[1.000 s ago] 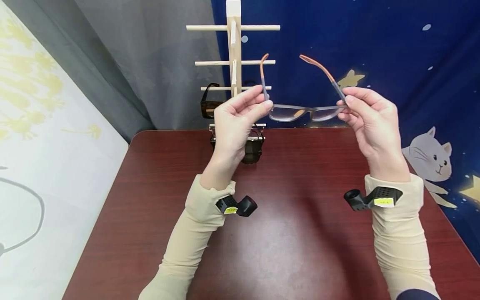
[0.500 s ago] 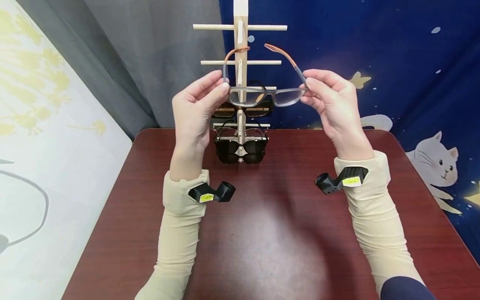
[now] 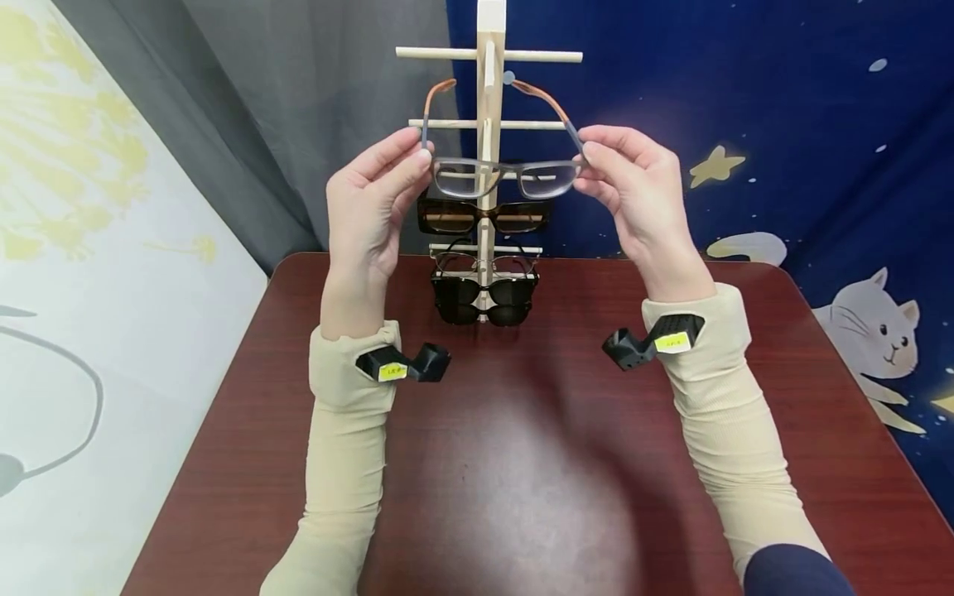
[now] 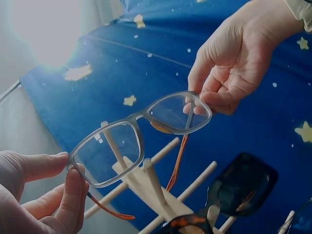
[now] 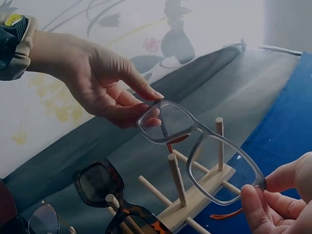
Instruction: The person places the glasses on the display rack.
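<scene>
A pair of eyeglasses point(image 3: 507, 178) with a grey frame, clear lenses and orange temple tips is held up in both hands, its temples unfolded and pointing away. My left hand point(image 3: 373, 194) pinches it at the left hinge between thumb and fingers. At the opposite hinge, my right hand point(image 3: 641, 190) pinches the other side the same way. Behind the glasses stands a wooden display rack point(image 3: 490, 99) with round pegs; the frame overlaps its post in the head view. Directly below hang tortoiseshell sunglasses point(image 3: 450, 217) on the rack.
Lower on the rack sit thin-rimmed glasses point(image 3: 514, 263) and two pairs of dark sunglasses point(image 3: 510, 291). The rack stands at the back of a reddish-brown table point(image 3: 522, 463). A blue star-patterned curtain point(image 3: 671, 66) and a grey curtain point(image 3: 320, 108) hang behind.
Both hands have carried the eyeglasses left and upward, from right of the rack to in front of its post. The grip at both hinges stays the same.
</scene>
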The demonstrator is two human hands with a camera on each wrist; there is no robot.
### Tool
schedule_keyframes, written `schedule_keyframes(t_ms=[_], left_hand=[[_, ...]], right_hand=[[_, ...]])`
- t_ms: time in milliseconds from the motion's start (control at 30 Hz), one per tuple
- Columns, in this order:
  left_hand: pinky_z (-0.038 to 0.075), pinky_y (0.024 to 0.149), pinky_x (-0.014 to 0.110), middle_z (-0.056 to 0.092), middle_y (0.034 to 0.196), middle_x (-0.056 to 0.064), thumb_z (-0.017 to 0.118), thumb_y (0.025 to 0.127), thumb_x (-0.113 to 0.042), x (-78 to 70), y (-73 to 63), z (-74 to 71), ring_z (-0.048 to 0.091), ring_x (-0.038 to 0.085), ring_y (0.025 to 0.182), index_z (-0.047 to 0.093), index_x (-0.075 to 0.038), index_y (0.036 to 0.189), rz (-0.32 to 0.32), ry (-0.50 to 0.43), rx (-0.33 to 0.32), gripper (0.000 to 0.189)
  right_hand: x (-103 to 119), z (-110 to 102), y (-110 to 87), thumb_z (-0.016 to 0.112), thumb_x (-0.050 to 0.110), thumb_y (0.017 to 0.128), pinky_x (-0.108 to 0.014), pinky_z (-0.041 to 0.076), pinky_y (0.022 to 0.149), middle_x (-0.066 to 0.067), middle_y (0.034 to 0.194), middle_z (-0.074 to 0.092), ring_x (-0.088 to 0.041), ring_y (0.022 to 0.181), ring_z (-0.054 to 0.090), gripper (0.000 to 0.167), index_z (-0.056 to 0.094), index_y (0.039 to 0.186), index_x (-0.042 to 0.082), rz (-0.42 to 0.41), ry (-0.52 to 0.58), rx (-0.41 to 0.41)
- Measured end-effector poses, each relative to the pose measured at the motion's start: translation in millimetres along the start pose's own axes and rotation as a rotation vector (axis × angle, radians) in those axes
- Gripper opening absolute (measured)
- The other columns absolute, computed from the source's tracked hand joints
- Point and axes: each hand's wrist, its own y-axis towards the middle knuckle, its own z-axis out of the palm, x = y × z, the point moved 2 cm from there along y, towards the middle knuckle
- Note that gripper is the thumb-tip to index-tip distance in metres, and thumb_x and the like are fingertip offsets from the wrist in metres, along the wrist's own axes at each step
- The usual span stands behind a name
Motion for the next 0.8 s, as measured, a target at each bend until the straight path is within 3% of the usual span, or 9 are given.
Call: schedule_keyframes(t_ms=[433,800], left_hand=[[0.056,0.065,0.022,0.067,0.082,0.016,0.068,0.075,0.016,0.5,39.6,-7.5,0.067,0.020,0.067,0.068,0.010,0.094,-0.084,-0.006,-0.092,0.020],[0.055,0.065,0.020,0.067,0.089,0.015,0.070,0.077,0.010,9.4,44.3,-16.3,0.067,0.019,0.069,0.068,0.008,0.098,-0.136,0.057,-0.107,0.021]], right_hand=[[-18.6,9.8,31.2,0.062,-0.007,0.086,-0.019,0.054,0.057,-0.012,0.070,0.062,-0.015,0.057,0.058,0.007,0.068,0.090,-0.004,0.096,-0.018,-0.069],[-24.3,6.3,34.9,0.063,-0.006,0.086,-0.018,0.054,0.057,-0.012,0.072,0.062,-0.015,0.058,0.057,0.009,0.069,0.093,-0.004,0.136,-0.020,-0.088]])
